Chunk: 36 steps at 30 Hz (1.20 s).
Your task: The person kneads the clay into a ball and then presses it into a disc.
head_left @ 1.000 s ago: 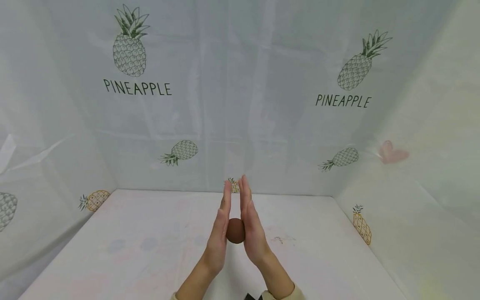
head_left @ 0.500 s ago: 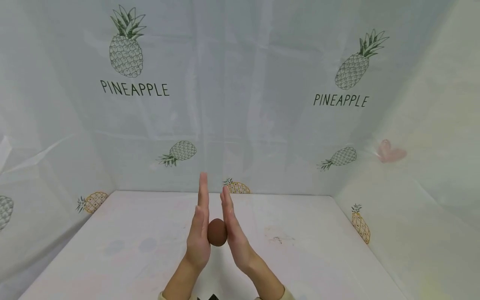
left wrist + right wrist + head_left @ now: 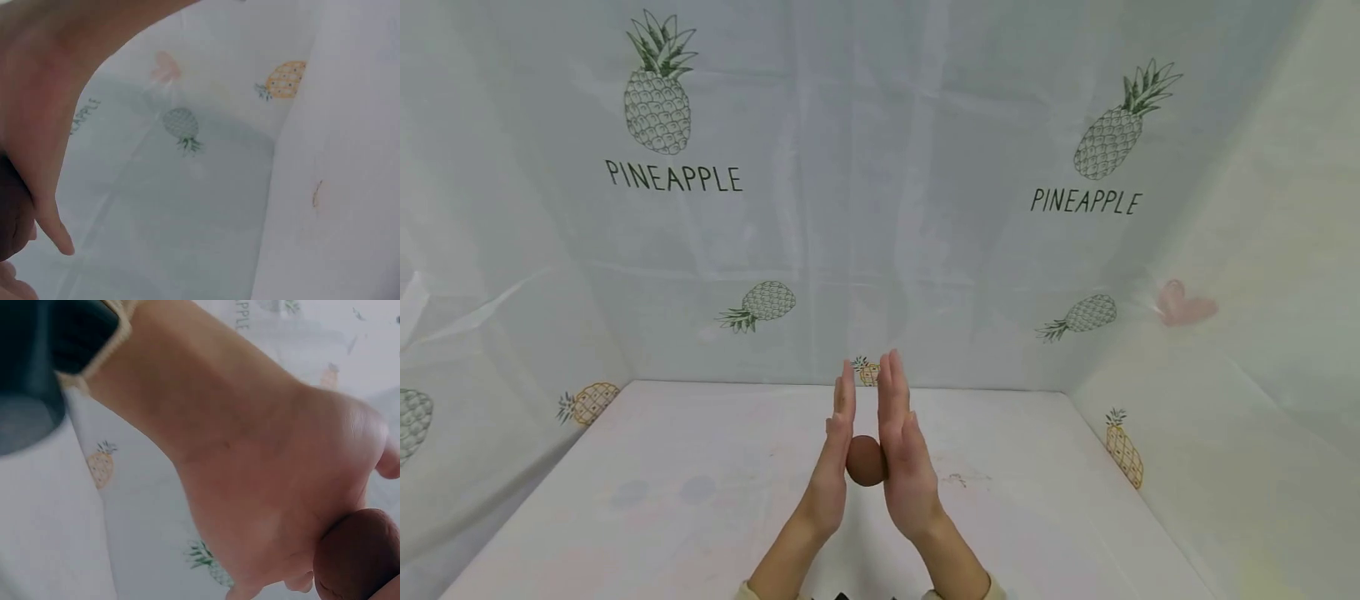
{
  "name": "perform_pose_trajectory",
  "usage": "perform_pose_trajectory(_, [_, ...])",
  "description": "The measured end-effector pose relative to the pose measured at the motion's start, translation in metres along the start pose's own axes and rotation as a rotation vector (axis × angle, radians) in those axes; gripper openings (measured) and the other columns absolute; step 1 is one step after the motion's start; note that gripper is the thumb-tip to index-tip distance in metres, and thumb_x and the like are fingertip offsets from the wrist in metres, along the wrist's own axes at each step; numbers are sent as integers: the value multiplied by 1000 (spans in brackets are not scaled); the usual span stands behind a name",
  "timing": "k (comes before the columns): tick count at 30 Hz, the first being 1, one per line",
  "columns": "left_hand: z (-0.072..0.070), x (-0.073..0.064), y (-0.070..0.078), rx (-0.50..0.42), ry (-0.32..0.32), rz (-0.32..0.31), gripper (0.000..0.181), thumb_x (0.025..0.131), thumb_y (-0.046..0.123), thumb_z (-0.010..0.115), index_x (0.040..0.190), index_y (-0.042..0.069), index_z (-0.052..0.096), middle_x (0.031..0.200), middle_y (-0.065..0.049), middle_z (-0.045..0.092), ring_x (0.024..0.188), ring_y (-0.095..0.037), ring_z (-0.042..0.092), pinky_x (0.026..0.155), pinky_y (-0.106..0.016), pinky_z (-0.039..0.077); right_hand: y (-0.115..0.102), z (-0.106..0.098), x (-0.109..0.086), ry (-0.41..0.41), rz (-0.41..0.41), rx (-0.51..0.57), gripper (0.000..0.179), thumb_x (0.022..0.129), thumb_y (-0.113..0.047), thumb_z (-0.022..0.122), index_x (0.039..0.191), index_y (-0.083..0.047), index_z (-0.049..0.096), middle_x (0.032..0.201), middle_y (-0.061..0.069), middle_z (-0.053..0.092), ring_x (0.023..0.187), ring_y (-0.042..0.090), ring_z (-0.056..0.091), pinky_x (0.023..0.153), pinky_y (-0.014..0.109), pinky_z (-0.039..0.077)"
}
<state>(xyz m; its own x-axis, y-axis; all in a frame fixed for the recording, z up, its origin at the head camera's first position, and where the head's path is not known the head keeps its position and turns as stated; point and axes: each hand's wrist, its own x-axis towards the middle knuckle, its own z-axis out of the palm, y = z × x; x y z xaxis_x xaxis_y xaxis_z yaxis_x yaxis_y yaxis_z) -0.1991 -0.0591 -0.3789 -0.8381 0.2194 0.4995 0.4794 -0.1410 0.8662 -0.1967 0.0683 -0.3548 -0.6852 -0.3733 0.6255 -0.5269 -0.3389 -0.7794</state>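
Between two flat palms sits a smooth brown ball (image 3: 866, 461), held off the table in the head view. It looks like clay or dough, and a fine crack shows on the ball (image 3: 356, 559) in the right wrist view. My left hand (image 3: 833, 467) touches its left side with straight fingers pointing forward. On the other side, my right hand (image 3: 906, 462) presses its palm to the ball, fingers also straight; its fingertips reach a little higher in the view. At the left edge of the left wrist view, the ball (image 3: 11, 212) is dark and partly cut off.
Below the hands lies a white table (image 3: 700, 442) with faint pinkish and bluish marks and a small brownish stain (image 3: 957, 480) on the right. A pale sheet (image 3: 865, 208) printed with pineapples hangs behind the table and along its sides.
Half a second ago both hands and the ball were farther left, with the left fingertips higher. Now they are back right, and the right fingertips are higher. The ball stays between the palms.
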Motion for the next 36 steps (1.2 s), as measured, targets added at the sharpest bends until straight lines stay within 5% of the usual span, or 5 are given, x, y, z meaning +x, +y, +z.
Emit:
perform_pose_trajectory(7, [23,-7,1,16,-126,55,57,114,32,0,170,39,-3,176,18,-12,161,-7,-17,120,-66,-25,-2,-24,5,155,-21,-62,60,112,-43,2,172,-35,-3,178,-12,-6,164,14,-10,126,61,-17])
perform_pose_trajectory(12, [29,-10,4,15,-145,84,58,113,32,2,171,38,-2,176,20,-13,161,-6,-19,118,-70,-25,8,-32,7,140,77,-10,58,113,-46,3,171,-39,-4,178,-12,-8,164,16,-12,128,63,-10])
perform_pose_trajectory(20, [9,-8,11,98,-16,132,59,113,34,4,171,36,-5,177,19,-12,161,-8,-21,121,-63,-24,22,-14,6,-67,203,47,58,113,-51,0,170,-39,-10,177,-10,-10,163,15,-15,128,62,-11])
perform_pose_trajectory(28, [-14,1,8,101,115,122,59,112,47,5,169,38,-8,175,23,-16,160,-5,-23,120,-60,-30,9,5,0,-154,320,126,57,111,-58,-3,166,-51,-9,177,-9,-8,164,16,-12,127,64,-12])
perform_pose_trajectory(36, [-16,5,-10,110,141,32,58,112,45,6,168,40,-10,173,24,-17,160,-12,-27,117,-64,-31,-7,7,0,-125,192,135,58,110,-52,-6,167,-45,-16,176,-13,-13,163,11,-15,126,58,-18])
